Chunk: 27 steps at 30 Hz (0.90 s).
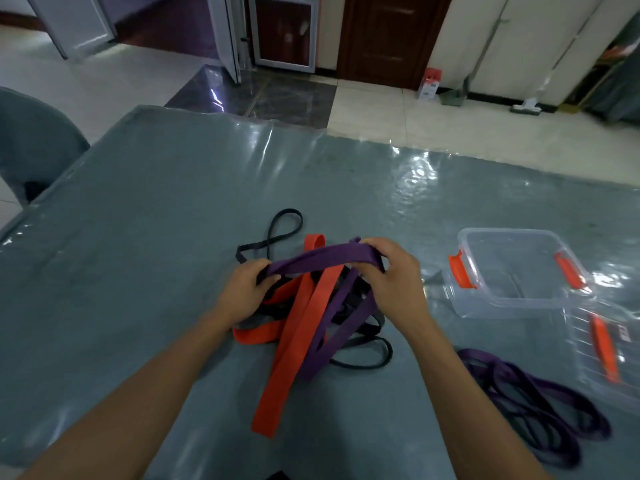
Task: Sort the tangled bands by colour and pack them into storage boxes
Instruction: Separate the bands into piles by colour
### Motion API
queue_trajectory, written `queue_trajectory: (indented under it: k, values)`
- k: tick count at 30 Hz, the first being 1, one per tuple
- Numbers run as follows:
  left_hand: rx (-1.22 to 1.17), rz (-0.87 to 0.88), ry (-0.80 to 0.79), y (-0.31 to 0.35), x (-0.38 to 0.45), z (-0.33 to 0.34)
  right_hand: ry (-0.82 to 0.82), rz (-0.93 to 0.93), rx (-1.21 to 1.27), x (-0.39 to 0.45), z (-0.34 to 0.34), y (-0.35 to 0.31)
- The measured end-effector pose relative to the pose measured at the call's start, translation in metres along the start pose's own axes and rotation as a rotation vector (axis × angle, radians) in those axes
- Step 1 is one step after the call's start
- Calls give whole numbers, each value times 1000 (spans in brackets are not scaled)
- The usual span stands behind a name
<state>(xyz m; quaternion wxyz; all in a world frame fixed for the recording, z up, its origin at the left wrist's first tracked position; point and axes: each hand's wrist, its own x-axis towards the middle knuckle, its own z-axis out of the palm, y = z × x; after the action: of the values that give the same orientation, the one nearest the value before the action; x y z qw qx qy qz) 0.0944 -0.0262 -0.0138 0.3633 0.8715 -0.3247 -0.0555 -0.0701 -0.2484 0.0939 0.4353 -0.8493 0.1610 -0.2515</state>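
Both hands pinch one purple band (322, 259) mid-frame, left hand (247, 285) on its left end, right hand (391, 275) on its right, stretched above the tangled pile (311, 323); clear storage box (512, 292) right.

Purple band (322, 262) I'm holding: matt woven cloth. Orange band (294, 344): smooth matt rubber. Storage box (512, 271): clear glossy plastic. Table cover (173, 188): shiny wrinkled film.

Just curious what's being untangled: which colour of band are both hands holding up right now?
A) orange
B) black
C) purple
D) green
C: the left hand and right hand each grip an end of the purple band stretched above the tangled pile.
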Motion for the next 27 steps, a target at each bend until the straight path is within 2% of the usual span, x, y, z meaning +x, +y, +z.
queue_trajectory:
  k: [4, 10, 19, 27]
  values:
    - [-36, 0, 4, 12, 15, -6, -8, 59, -86, -6, -7, 23]
    - [-75, 25, 9, 47, 28, -26, -201, 53, -346, -13, 4, 47]
    - [-134, 104, 74, 120, 51, -65, -239, 33, -167, -12, 3, 24]
    - [-151, 242, 243, 184, 69, -120, -103, -69, 51, 8, -23, -17]
